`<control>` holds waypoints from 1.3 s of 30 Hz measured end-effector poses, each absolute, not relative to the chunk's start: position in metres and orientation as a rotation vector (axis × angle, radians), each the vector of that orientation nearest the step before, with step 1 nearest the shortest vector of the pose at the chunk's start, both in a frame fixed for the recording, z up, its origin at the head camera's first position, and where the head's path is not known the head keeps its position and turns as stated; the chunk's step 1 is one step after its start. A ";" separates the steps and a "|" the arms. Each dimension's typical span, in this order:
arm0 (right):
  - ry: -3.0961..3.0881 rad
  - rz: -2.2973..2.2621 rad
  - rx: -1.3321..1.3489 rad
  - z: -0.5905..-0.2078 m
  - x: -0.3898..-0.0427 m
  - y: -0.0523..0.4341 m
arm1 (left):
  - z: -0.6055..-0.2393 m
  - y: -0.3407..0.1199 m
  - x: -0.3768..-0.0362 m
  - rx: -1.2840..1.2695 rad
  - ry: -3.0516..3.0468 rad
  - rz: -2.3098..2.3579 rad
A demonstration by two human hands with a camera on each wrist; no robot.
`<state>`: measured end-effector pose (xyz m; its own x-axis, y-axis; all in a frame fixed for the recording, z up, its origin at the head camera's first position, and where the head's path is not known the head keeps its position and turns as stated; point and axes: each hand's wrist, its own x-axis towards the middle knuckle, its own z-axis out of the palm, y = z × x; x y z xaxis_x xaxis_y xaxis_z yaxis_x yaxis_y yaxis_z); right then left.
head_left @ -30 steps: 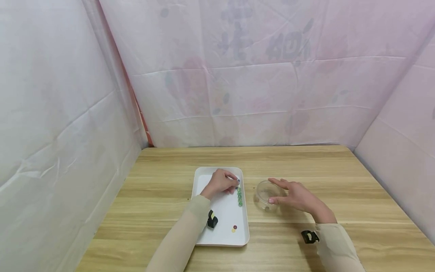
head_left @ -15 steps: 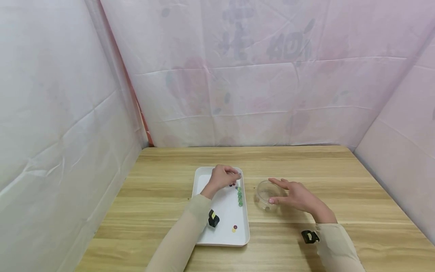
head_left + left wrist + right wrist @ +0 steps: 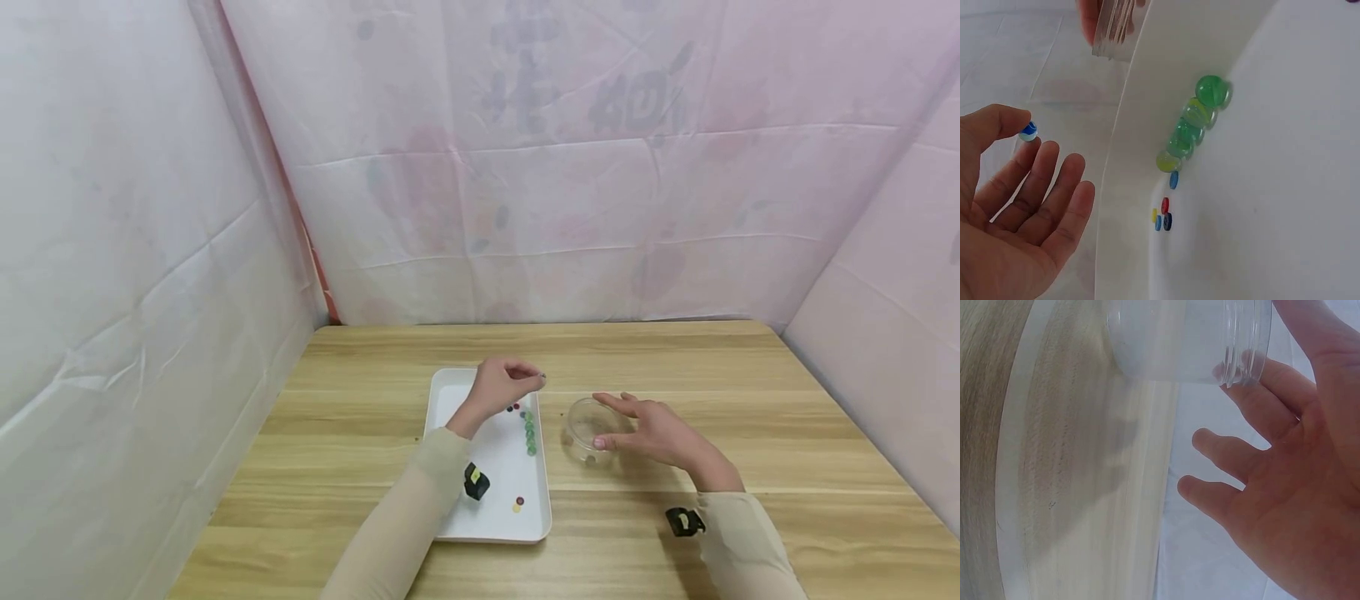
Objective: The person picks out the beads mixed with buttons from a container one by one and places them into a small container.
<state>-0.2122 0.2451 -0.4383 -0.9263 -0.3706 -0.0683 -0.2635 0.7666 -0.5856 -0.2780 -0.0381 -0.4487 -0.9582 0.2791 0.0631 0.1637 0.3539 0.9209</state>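
Newly out of the white rectangular tray (image 3: 498,523), nearer the clear round plastic jar (image 3: 1172,344).
Pinching a blue-and-clear glass marble (image 3: 1028,132) in the left hand (image 3: 504,387); holding the jar in the right hand (image 3: 660,432), fingers wide.

Behind a surface (image 3: 720,358) hangs a cloth (image 3: 555,192). On the surface rests a tray (image 3: 501,471), with a jar (image 3: 581,429) to its right between the thumb and fingers of the right hand (image 3: 660,429). Along the tray's right wall lies a row of marbles (image 3: 1189,130), with discs (image 3: 1165,205) at its far end and two more discs (image 3: 520,501) toward the near right corner. The left hand (image 3: 497,388) holds another marble (image 3: 1029,132) just past the right rim.
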 end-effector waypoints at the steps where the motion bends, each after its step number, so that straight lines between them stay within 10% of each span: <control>1: 2.782 -0.880 -0.504 -0.438 -0.212 0.245 | -0.447 -0.037 -0.277 0.436 2.490 1.682; 39: 2.792 -0.895 -0.538 -0.441 -0.214 0.235 | -0.453 -0.008 -0.259 0.933 2.607 1.309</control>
